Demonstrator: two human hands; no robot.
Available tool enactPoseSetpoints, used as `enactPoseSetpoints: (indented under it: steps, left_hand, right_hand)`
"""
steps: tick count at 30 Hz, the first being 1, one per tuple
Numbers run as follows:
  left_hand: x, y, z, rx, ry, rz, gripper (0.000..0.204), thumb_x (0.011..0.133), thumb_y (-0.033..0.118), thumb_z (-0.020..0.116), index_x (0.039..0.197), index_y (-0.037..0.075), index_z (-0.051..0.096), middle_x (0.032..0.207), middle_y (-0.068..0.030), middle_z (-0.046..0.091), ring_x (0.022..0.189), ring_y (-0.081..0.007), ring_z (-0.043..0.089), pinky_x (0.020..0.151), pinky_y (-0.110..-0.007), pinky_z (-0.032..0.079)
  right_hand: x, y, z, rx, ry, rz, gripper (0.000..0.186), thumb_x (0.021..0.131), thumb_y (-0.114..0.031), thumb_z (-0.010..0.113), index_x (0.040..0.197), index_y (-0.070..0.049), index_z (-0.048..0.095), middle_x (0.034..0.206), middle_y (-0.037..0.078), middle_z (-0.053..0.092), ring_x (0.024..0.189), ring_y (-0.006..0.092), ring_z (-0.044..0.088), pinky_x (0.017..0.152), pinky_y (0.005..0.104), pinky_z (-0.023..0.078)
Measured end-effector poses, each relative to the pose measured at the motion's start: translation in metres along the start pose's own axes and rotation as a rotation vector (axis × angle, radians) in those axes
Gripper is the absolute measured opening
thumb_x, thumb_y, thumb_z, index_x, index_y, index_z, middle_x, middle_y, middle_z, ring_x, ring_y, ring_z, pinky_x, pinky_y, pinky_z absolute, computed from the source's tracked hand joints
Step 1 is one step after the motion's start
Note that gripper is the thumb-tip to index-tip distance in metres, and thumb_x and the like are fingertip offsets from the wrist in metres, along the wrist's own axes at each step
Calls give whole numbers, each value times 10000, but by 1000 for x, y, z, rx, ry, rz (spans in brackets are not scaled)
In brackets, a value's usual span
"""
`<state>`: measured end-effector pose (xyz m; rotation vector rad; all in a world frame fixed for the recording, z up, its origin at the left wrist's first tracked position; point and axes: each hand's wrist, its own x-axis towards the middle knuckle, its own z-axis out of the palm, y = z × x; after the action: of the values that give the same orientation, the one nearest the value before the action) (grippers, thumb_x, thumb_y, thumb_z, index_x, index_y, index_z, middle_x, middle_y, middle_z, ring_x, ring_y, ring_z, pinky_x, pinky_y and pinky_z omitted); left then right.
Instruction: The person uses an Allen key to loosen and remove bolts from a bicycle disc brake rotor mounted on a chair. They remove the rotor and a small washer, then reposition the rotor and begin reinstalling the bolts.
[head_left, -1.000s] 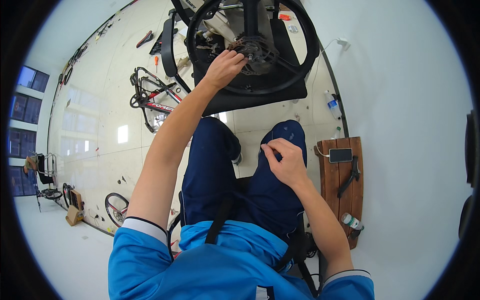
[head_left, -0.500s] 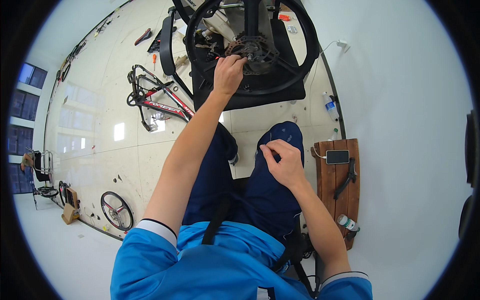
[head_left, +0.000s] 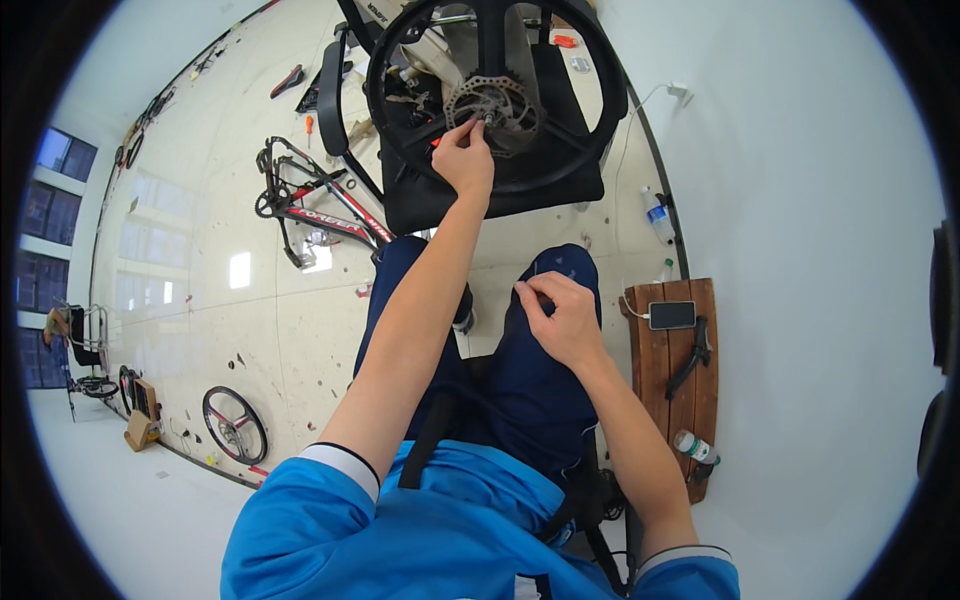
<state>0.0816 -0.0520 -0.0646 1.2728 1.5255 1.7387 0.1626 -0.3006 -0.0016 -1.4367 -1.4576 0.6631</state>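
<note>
A black spoked bicycle wheel (head_left: 604, 140) rests on the seat of a black chair (head_left: 440, 208) in front of me, with a metal disc brake rotor (head_left: 524, 118) at its hub. My left hand (head_left: 465, 160) reaches up to the hub. Its thumb and fingers pinch the end of the axle (head_left: 489, 118) that sticks out from the rotor's middle. Over my right thigh my right hand (head_left: 562, 315) is closed in a pinch. Whatever lies between its fingertips is too small to make out.
A bicycle frame (head_left: 335, 220) lies on the floor left of the chair, near an orange screwdriver (head_left: 309, 125) and a saddle (head_left: 287, 81). Another wheel (head_left: 235, 425) lies lower left. A wooden bench (head_left: 650, 375) at my right holds a phone (head_left: 672, 315), a brake lever (head_left: 688, 365) and a bottle (head_left: 697, 447).
My left hand has shifted slightly down and right, its fingertips now pinching the axle end. The wheel appears turned, its rotor facing me more. My right hand stays pinched over the thigh.
</note>
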Motion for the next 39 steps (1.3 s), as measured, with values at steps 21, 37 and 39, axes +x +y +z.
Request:
enactPoseSetpoints:
  steps: [21,37,39]
  left_hand:
    - [14,5,-15,18,-129,-86,191,819,157,793,922,-2,767,768,-87,728,630,-148,693,543,-274,534]
    - [100,53,-29,383,-699,364,347,744,243,823,939,-22,714,818,-151,716,748,-244,695,725,-352,528]
    - [99,46,-29,328,-667,326,355,737,241,826,943,-25,712,829,-152,718,733,-240,686,711,-346,523]
  right_hand:
    - [4,4,1,-23,-29,43,181,882,-112,693,812,54,681,740,142,659,628,242,662,596,313,511]
    - [3,16,1,-27,-43,48,185,871,-123,696,809,50,684,748,147,667,632,246,666,597,316,524]
    - [5,16,-1,-37,-48,51,201,875,-138,694,808,51,684,749,147,668,633,247,666,598,320,523]
